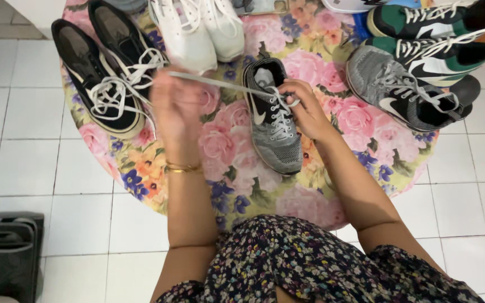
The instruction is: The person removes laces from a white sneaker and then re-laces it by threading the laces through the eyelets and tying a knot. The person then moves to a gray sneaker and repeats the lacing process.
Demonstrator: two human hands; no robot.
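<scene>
A grey knit sneaker (pixel 273 126) with white laces lies toe toward me in the middle of a round table with a flowered cloth (pixel 225 146). My left hand (pixel 176 106) is raised left of the shoe and pinches one end of its white lace (pixel 214 82), pulled taut to the left. A gold bangle sits on that wrist. My right hand (pixel 305 106) rests at the shoe's right side by the top eyelets, fingers closed on the other lace end.
A black pair with white laces (pixel 105 67) lies at the table's left, a white pair (pixel 197 28) at the back, the matching grey sneaker (pixel 405 90) and a green-and-black pair (pixel 433 33) at the right. White tiled floor surrounds the table; a dark bag (pixel 4 252) stands lower left.
</scene>
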